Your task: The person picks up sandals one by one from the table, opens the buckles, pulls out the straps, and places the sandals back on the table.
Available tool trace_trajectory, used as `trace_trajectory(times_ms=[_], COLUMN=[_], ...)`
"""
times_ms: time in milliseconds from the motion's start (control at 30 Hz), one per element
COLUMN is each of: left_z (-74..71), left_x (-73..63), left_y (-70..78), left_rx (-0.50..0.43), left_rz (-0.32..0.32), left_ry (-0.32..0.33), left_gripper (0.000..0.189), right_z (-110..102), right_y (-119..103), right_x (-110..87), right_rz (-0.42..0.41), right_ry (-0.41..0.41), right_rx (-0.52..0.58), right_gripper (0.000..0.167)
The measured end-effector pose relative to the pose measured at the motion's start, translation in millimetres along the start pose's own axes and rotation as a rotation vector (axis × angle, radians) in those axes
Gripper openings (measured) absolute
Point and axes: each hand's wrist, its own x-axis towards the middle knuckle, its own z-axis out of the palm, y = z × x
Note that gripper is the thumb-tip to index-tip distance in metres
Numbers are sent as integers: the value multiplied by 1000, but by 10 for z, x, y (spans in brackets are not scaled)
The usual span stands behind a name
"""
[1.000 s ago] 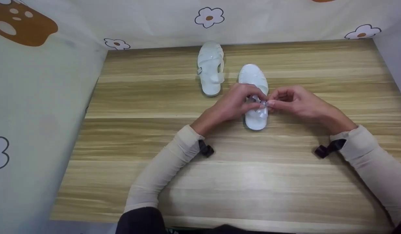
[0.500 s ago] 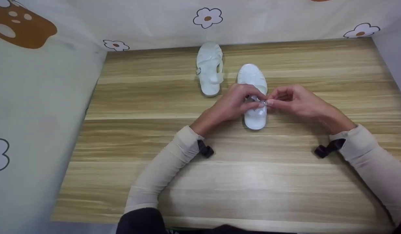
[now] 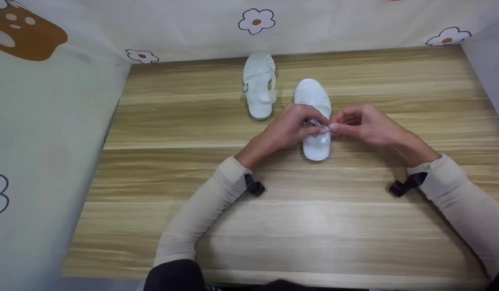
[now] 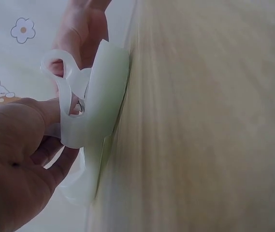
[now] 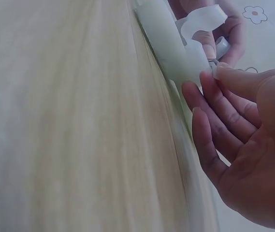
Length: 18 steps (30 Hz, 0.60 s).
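A whitish, translucent sandal (image 3: 316, 151) lies on the wooden table between both hands, toe pointing away. My left hand (image 3: 288, 127) reaches over it from the left, thumb and forefinger pinching its strap. From the right, my right hand (image 3: 366, 125) pinches the small metal buckle (image 5: 213, 62) at the sandal's outer side between thumb and forefinger. The other right fingers are loosely bent, as the right wrist view shows. In the left wrist view a looped strap (image 4: 68, 130) stands up from the sole beside the left fingers. Fingertips partly hide the buckle.
A matching sandal (image 3: 259, 109) lies farther back to the left, toe near the rear wall, with its buckle on its left side. Pale cloth walls with flower prints (image 3: 256, 21) bound the wooden table (image 3: 298, 226) at the back and sides.
Both hands stay at the same spot on the sandal. Less of the buckle shows between the fingertips now. The whole head view has shifted slightly.
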Motion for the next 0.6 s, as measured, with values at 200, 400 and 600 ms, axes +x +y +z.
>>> trace_trajectory(times_ms=[200, 400, 600], left_z=[-12, -24, -45], left_x=[3, 9, -8], left_y=[12, -6, 18], left_rx=[13, -23, -14], left_rz=[1, -31, -23], left_ry=[-7, -32, -30], left_gripper=[22, 24, 24], right_z=[-4, -19, 4], right_y=[-47, -48, -33], right_x=[-18, -20, -10], right_rz=[31, 26, -15], right_ry=[8, -10, 0], right_rx=[-17, -24, -18], right_gripper=[23, 23, 21])
